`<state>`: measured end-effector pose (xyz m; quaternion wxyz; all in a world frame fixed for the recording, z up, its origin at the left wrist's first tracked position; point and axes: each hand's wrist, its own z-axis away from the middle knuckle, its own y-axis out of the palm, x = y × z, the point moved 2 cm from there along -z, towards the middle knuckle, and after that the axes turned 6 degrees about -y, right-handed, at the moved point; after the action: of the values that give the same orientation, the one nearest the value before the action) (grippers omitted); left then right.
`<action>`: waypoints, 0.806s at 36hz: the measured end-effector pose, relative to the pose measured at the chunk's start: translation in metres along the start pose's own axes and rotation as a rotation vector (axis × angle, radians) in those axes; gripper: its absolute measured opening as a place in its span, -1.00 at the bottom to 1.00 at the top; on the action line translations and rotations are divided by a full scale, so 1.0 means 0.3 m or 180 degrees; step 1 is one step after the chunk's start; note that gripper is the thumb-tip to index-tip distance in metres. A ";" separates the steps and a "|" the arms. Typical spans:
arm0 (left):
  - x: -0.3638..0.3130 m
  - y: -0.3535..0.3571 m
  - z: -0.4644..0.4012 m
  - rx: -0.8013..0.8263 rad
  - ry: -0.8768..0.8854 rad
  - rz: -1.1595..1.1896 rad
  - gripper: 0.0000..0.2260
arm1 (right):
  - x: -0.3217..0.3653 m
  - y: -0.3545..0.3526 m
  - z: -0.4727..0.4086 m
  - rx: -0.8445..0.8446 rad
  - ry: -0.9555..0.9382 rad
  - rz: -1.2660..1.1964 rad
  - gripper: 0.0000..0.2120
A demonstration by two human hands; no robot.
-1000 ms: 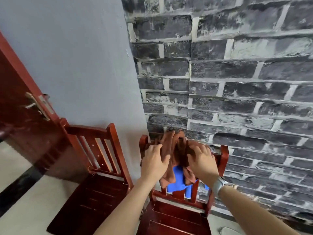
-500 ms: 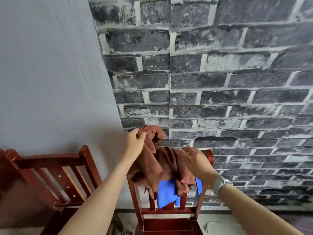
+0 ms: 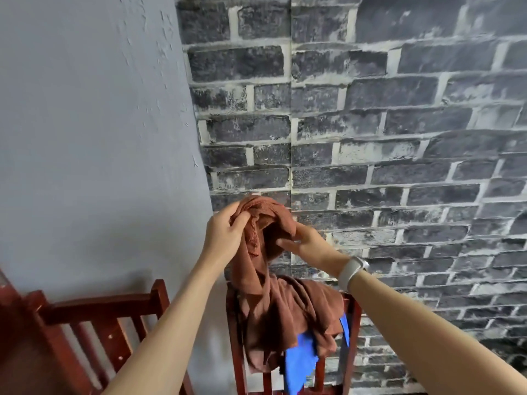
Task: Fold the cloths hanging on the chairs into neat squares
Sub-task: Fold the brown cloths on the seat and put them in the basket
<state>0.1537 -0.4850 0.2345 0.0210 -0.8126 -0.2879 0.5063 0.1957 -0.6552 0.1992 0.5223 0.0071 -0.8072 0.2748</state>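
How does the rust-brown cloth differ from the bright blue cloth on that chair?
The rust-brown cloth is gripped by the left hand and right hand, its top lifted above the red wooden chair; the bright blue cloth hangs untouched, mostly hidden beneath it. Both drape over the same chair back.

Plain grey wall (image 3: 85, 138) beside dark brick-patterned wall (image 3: 399, 138), red wooden chairs (image 3: 108, 323) below.

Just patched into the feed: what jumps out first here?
Mid-frame, the left hand and right hand grip a bunched brown cloth, its lower part draped over the right chair. A blue cloth hangs beneath it, against a dark brick wall.
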 end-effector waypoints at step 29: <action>0.348 -0.325 0.500 -0.1582 -0.1558 -0.0357 -0.80 | -0.462 0.308 0.180 0.1139 0.0888 0.2587 -0.56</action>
<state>0.0186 -0.3913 0.1088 -0.2192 -0.6305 -0.4430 0.5985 0.1856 -0.6393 0.0250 0.4665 -0.2568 -0.6064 0.5905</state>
